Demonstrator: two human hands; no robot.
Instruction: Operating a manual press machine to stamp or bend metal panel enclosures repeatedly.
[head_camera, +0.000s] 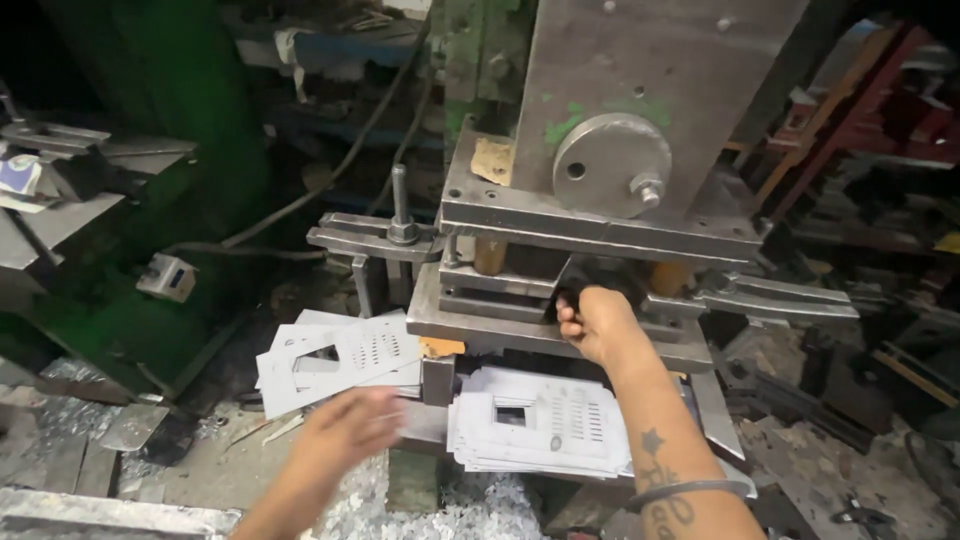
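A: Head view, status of both hands?

B: The right hand (597, 322) is extended into the gap of the press (600, 200), between the upper block and the lower plate (480, 325). Its fingers are curled at the die opening. Whether they pinch a sheet there cannot be told; the opening is dark.

A: And the left hand (350, 425)?

B: Blurred. It hovers low, palm down, fingers loosely spread, holding nothing that can be made out.

A: Where do the sheets lie relative to each hand?

B: One stack of punched sheets (540, 425) lies directly below and slightly nearer than the right hand, just in front of the lower plate. A second stack (340, 355) lies just above the left hand, beside the plate's left end, partly fanned.

A: Long axis of the stacks?

B: Both run roughly left to right across the view, the left one tilted slightly upward to the right.

A: Which hand is nearer to which?

B: The left hand is nearer the fanned stack; the right hand is nearer the die, with the front stack beneath its forearm.
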